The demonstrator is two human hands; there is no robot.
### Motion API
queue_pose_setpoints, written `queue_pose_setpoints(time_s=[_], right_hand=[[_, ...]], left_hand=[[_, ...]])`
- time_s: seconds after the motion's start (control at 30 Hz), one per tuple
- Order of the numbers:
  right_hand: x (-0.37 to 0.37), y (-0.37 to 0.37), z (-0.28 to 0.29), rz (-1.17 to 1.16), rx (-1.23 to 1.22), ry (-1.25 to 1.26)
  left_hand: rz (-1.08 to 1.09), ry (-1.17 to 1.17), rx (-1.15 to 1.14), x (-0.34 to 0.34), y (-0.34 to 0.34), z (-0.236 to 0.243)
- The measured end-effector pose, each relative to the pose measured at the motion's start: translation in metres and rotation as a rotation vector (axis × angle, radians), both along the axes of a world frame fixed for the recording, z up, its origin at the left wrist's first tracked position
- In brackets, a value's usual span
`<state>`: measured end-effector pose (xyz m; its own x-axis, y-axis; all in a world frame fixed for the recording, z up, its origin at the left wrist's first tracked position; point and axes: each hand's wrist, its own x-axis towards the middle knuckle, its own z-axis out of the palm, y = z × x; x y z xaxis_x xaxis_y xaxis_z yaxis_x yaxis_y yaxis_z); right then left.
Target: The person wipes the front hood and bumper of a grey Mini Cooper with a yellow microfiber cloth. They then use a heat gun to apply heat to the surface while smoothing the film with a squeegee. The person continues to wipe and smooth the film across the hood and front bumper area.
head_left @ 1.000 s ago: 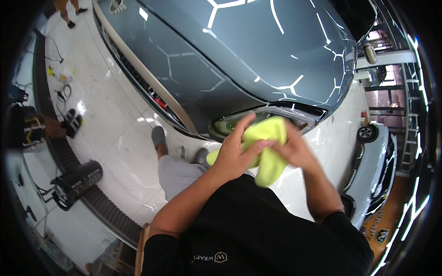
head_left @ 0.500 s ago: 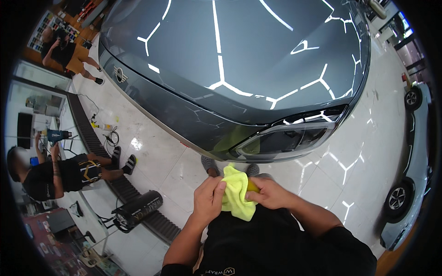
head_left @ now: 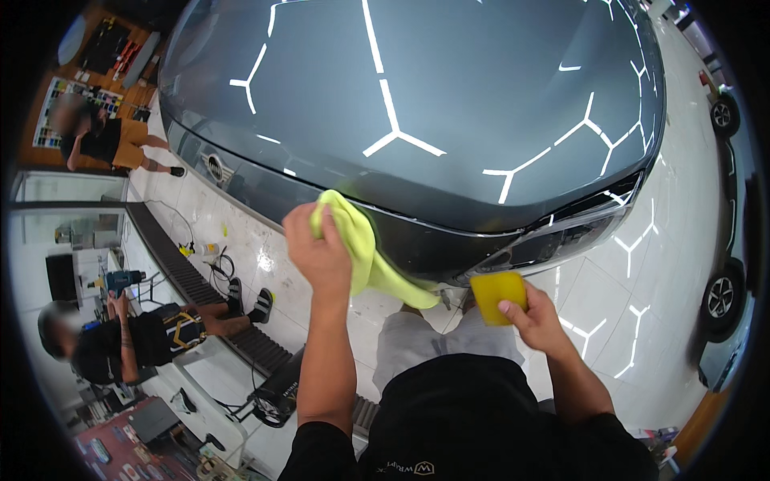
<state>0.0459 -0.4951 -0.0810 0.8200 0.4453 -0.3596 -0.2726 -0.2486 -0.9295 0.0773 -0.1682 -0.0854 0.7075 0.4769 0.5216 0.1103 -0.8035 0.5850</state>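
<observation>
My left hand (head_left: pixel 318 247) is closed on a lime-yellow cloth (head_left: pixel 362 252), raised in front of the grey car's nose. The cloth hangs down toward the right from my fingers; whether it touches the paint I cannot tell. In my right hand (head_left: pixel 536 319) is a flat yellow squeegee (head_left: pixel 497 297), pinched between thumb and fingers below the headlight (head_left: pixel 553 240). Ahead of me the glossy grey hood (head_left: pixel 321 88) reflects bright strips of light. Most fingers of my right hand are hidden behind the squeegee.
At left a person (head_left: pixel 120 345) holds a heat gun (head_left: pixel 124 280) beside a white bench. Another person (head_left: pixel 104 132) stands farther off. A black cylinder (head_left: pixel 277 393) and a dark floor grate (head_left: pixel 172 248) lie left of me. Cables rest on the tiles. Another car (head_left: pixel 726 280) stands at right.
The hands have separated. My left hand has carried the cloth up and left toward the car's front, and the yellow squeegee now shows fully in my right hand, farther right.
</observation>
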Motion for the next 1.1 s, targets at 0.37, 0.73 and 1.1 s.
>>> queue_pose_setpoints(time_s=[0.37, 0.73, 1.1], right_hand=[[-0.042, 0.0, -0.023, -0.164, -0.038, 0.202], [-0.043, -0.007, -0.031, -0.145, -0.069, 0.259], [-0.041, -0.008, -0.033, -0.099, -0.031, 0.235]], left_hand=[[-0.342, 0.186, 0.268, 0.019, 0.026, -0.02], [-0.265, 0.374, 0.132, 0.025, 0.025, 0.002], [-0.261, 0.443, 0.089, 0.028, 0.017, 0.011]])
